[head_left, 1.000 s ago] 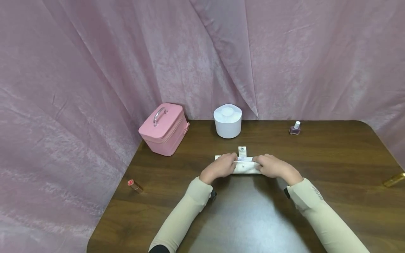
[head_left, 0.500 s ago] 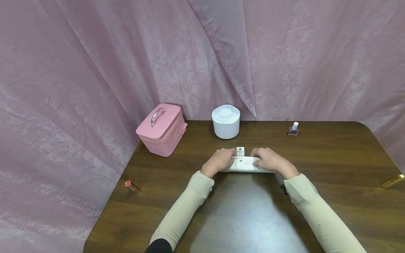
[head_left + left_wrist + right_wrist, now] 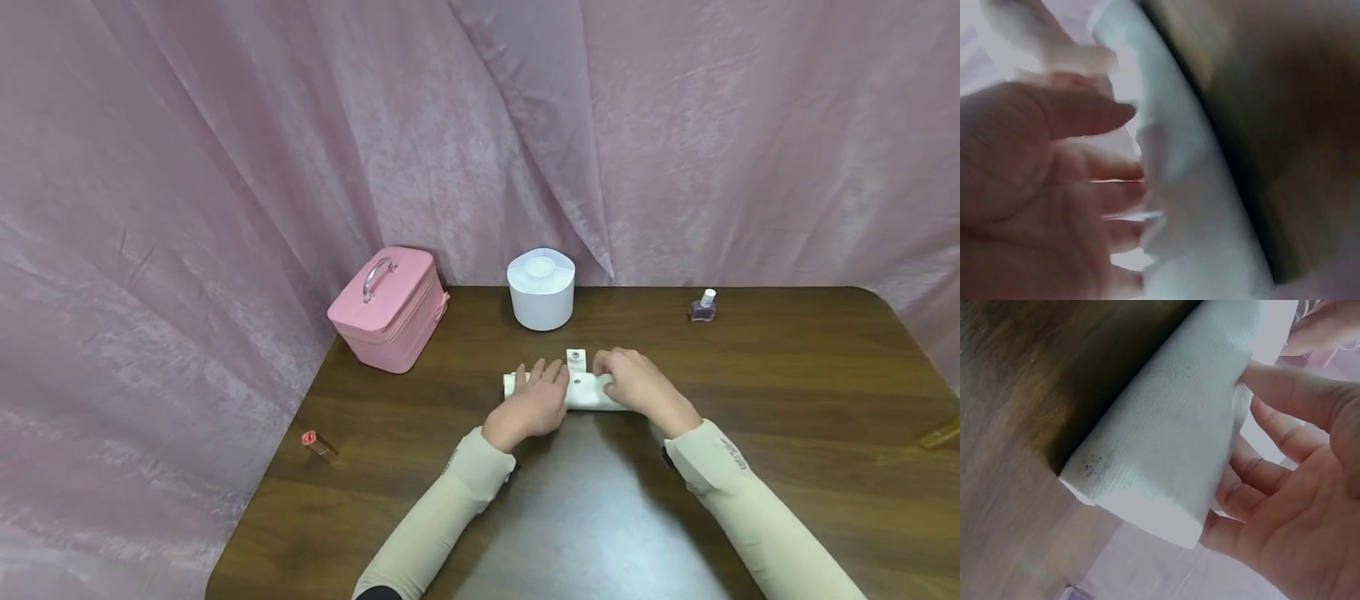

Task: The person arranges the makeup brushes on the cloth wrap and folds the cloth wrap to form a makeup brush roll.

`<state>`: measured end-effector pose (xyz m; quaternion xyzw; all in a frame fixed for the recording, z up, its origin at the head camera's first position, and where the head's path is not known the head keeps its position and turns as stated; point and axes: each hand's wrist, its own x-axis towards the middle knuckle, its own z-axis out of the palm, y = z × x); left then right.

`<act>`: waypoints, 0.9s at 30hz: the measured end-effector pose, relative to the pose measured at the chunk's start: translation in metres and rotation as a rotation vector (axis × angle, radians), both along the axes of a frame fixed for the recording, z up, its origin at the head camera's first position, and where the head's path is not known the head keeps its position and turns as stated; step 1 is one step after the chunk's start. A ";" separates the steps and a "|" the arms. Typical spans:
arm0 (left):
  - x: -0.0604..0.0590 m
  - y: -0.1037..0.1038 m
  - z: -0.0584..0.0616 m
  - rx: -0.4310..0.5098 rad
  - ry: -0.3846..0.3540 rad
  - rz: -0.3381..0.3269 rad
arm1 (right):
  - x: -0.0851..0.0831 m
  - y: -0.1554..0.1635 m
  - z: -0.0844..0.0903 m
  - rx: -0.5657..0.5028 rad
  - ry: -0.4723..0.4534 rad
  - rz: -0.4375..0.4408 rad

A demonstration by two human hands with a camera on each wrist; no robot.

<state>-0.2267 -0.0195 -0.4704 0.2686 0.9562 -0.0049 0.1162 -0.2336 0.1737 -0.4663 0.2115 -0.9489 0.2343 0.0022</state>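
While the white rolled fabric pouch (image 3: 588, 392) lies at table (image 3: 787, 433) centre, the left hand (image 3: 531, 402) rests flat on its nine-o'clock end, fingers straight. At three o'clock, the right hand (image 3: 636, 382) curls around the roll, its snap tab (image 3: 575, 360) pointing to twelve.

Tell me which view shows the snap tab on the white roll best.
Head view: the snap tab sticks out behind the white roll, between both hands. The right wrist view shows only the roll's end and side; the left wrist view is a blur of cloth, no tab.
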 end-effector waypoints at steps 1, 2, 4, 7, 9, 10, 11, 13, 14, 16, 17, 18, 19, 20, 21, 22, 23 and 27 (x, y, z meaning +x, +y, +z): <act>0.005 0.001 0.001 -0.019 -0.025 -0.003 | 0.001 0.000 0.001 0.001 -0.004 -0.009; 0.009 0.002 0.002 -0.029 -0.046 -0.005 | 0.001 0.000 0.001 0.003 -0.006 -0.016; 0.014 0.004 0.001 -0.046 -0.060 -0.009 | 0.002 0.000 0.001 0.007 -0.007 -0.030; 0.019 0.006 0.001 -0.066 -0.069 -0.007 | 0.003 -0.001 -0.001 0.007 -0.005 -0.044; 0.022 0.007 -0.001 -0.082 -0.095 -0.003 | 0.004 -0.001 -0.002 0.008 -0.010 -0.048; 0.024 0.008 -0.002 -0.088 -0.106 0.000 | 0.005 -0.001 -0.002 0.009 -0.013 -0.050; 0.025 0.009 -0.002 -0.094 -0.118 0.003 | 0.005 -0.001 -0.003 0.012 -0.016 -0.053; 0.025 0.011 -0.004 -0.108 -0.134 0.006 | 0.007 -0.002 -0.003 0.022 -0.018 -0.058; 0.025 0.012 -0.004 -0.112 -0.135 0.009 | 0.008 -0.003 -0.002 0.033 -0.017 -0.058; 0.025 0.014 -0.005 -0.115 -0.131 0.016 | 0.010 -0.005 -0.001 0.067 -0.015 -0.058; 0.025 0.015 -0.006 -0.117 -0.133 0.021 | 0.012 -0.006 -0.001 0.089 -0.017 -0.057; 0.025 0.015 -0.006 -0.119 -0.135 0.024 | 0.014 -0.008 0.000 0.112 -0.022 -0.054; 0.025 0.016 -0.007 -0.118 -0.140 0.027 | 0.016 -0.009 0.001 0.134 -0.032 -0.048; 0.025 0.016 -0.008 -0.114 -0.147 0.032 | 0.019 -0.011 0.002 0.155 -0.049 -0.040; 0.025 0.017 -0.009 -0.113 -0.152 0.039 | 0.021 -0.012 0.002 0.171 -0.066 -0.034; 0.025 0.017 -0.010 -0.114 -0.160 0.046 | 0.023 -0.014 0.002 0.186 -0.084 -0.026; 0.024 0.017 -0.010 -0.116 -0.164 0.053 | 0.025 -0.016 0.003 0.199 -0.107 -0.020; 0.024 0.017 -0.012 -0.108 -0.184 0.081 | 0.034 -0.019 0.003 0.241 -0.183 0.016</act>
